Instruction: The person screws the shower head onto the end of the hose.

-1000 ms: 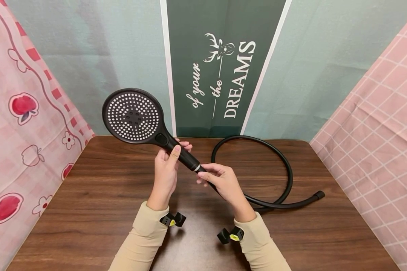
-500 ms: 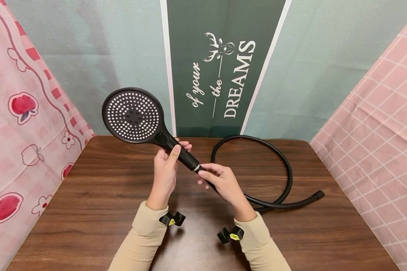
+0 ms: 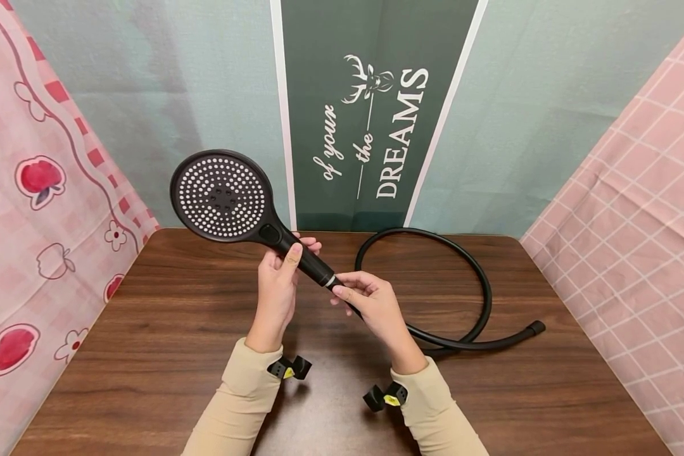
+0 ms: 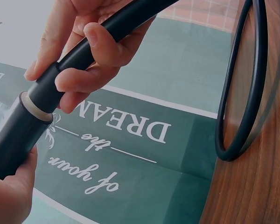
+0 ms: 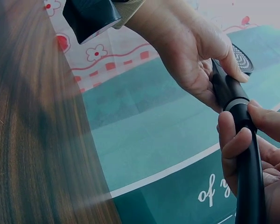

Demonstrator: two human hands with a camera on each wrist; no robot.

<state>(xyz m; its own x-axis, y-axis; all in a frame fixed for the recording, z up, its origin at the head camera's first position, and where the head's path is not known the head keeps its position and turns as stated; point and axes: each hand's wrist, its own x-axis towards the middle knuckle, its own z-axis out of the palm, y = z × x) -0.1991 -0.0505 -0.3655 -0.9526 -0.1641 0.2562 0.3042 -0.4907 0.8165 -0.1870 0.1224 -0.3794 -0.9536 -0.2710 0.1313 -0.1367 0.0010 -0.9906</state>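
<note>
My left hand (image 3: 278, 292) grips the handle of a black shower head (image 3: 221, 196), its thumb along the front. The round face with rows of white nozzles tilts up at the left. Just below the handle, my right hand (image 3: 372, 303) pinches the end fitting of a black shower hose (image 3: 484, 285). In the left wrist view a pale ring (image 4: 36, 108) shows between the handle end and the hose fitting (image 4: 47, 87), which stand in line. Curled fingers (image 5: 235, 140) wrap the fitting in the right wrist view. The hose runs down from there into a loop.
The loop of hose lies on the brown wooden table (image 3: 165, 354) at the right, its free end (image 3: 537, 327) pointing right. A green and grey printed cloth (image 3: 365, 114) hangs behind. Pink patterned cloths (image 3: 621, 209) line both sides.
The right hand has shifted very slightly around the hose fitting, its wrist a little further left. The shower head and left hand stay almost where they were.
</note>
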